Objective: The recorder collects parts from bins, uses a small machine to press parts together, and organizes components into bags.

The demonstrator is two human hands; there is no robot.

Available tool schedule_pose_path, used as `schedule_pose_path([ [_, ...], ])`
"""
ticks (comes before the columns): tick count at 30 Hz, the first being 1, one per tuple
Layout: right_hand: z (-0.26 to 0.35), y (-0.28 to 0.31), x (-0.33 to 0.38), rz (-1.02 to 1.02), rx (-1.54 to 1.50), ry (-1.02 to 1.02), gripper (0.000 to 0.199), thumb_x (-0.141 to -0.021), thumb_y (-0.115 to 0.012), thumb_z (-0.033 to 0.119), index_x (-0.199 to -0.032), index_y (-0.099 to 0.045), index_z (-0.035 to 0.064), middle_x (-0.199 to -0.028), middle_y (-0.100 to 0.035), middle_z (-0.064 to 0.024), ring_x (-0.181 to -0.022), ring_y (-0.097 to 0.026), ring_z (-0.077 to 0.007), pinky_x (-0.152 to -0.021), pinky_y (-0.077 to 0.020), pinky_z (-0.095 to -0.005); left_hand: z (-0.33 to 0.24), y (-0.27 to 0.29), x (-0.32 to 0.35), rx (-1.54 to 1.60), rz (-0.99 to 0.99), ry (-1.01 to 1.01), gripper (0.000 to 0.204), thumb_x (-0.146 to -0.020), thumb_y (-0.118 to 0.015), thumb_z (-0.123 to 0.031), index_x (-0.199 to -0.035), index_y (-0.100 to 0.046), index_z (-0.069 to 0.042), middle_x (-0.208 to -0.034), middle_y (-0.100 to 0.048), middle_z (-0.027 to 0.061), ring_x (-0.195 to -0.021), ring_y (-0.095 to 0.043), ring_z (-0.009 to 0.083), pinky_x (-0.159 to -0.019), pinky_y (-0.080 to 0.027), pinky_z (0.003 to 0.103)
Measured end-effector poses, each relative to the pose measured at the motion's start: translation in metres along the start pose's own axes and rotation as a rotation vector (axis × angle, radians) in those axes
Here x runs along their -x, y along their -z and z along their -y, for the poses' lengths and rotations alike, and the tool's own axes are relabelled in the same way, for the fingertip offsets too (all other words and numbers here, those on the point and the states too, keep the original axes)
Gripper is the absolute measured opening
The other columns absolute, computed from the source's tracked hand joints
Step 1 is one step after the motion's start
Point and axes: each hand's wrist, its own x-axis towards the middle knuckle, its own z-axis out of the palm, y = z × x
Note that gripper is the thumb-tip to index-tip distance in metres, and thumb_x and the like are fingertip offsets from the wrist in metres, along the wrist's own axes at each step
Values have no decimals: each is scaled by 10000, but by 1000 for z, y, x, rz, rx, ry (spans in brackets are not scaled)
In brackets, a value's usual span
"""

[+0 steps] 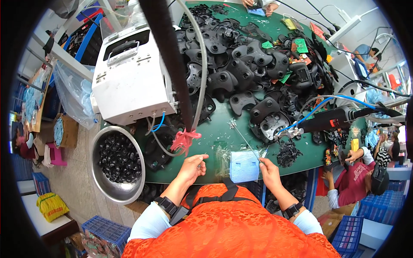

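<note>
In the head view, both forearms are coming in from the lower edge, elbows bent, with the hands standing apart over the near side of the green worktop (221, 137). The left hand (189, 170) is hovering near the edge, turned inward; the right hand (269, 173) is pointing forward, just beyond one blue cloth (244, 167).

One thin metal rod (247, 142) is slanting from the right hand toward the far left, its tip meeting one small silvery cluster (232, 124). One steel bowl (141, 172) of black parts is sitting left of the left hand; black controller shells (243, 71), too many to count, are heaping up beyond.

The right fingers are pinching the rod's near end, closed. The left fingers are curling partway inward; whether they are gripping something small, one cannot tell.
</note>
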Motion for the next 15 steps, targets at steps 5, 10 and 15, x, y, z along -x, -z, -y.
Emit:
schedule_pose_path([
  [5, 20, -21, -6, 187, 8, 19, 232, -898, -550, 151, -1107, -621, 77, -701, -620, -192, -693, -654, -341, -625, -486, -403, 6, 12, 3, 6, -28, 14, 280, -957, -441, -92, -1184, -551, 29, -727, -559, 37, -617, -558, 147, -562, -478, 280],
  [10, 43, -27, -3, 280, 88, 98, 231, -900, -548, 165, -1111, -627, 116, -710, -622, -183, -708, -639, -368, -627, -486, -437, 9, 23, 8, 33, -72, -18, 301, -926, -437, -54, -1192, -548, 32, -734, -563, 44, -627, -571, 146, -570, -488, 277],
  [15, 43, -21, 1, 319, 170, 166, 223, -901, -556, 165, -1103, -629, 107, -718, -624, -189, -701, -637, -369, -623, -488, -426, 12, 27, 11, -11, -128, -31, 252, -923, -496, -79, -1130, -593, 27, -691, -555, 29, -612, -564, 136, -561, -477, 261],
])
